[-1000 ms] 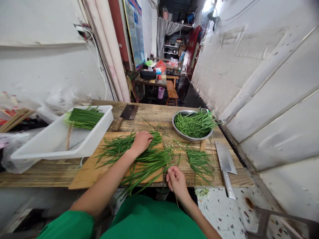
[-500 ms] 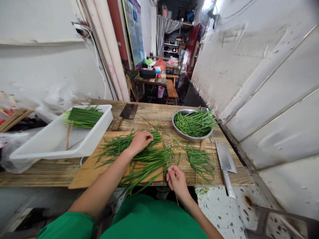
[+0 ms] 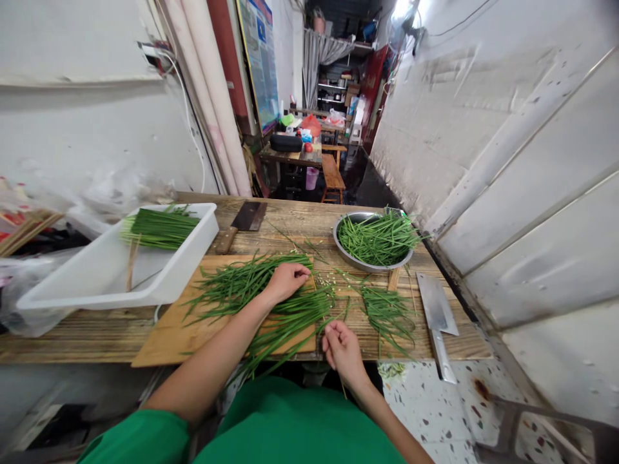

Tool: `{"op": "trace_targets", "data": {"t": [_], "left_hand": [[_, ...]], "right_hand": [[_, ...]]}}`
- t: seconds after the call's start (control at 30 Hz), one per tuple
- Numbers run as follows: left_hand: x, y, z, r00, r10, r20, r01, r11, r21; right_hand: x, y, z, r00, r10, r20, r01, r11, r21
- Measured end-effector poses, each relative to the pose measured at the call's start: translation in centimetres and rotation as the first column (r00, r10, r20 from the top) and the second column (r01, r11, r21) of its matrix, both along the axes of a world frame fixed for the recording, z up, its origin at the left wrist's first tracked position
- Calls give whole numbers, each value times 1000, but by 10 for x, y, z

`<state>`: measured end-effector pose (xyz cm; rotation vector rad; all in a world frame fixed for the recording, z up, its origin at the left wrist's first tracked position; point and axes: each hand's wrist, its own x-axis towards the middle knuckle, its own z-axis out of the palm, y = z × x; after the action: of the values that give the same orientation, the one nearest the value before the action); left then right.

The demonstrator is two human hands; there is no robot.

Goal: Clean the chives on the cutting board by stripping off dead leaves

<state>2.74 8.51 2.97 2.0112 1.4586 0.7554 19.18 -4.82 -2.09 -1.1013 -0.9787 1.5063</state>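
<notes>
Greens (image 3: 294, 314) are spread over the cutting board (image 3: 167, 341), ends draped past the near edge of the worktop (image 3: 293, 218); over them the left hand (image 3: 285, 284) is held, fingers loosely curled; by that edge the right hand (image 3: 343, 350) is raised, fingertips bunched. Whether anything is gripped by either cannot be told.

No words, brands or numbers can be read — the blue poster (image 3: 260, 64) beyond the table's (image 3: 302, 219) far edge carries markings, too small and blurred to make out.
</notes>
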Motion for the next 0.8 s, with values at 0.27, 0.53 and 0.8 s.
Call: {"op": "trace_targets", "data": {"t": [0.27,0.53,0.8], "left_hand": [[-2,-1,7,998,20,-66,-18,999,30],[-3,1,6,1000,17,-3,-16,999,41],[-3,2,3,997,38,63,-34,998,-55]], "right_hand": [[-1,0,2,1000,-15,5,15,1000,-12],[0,0,0,1000,-20,-7,20,1000,-9],[0,-1,-1,1000,-21,-10,21,1000,-4]]}}
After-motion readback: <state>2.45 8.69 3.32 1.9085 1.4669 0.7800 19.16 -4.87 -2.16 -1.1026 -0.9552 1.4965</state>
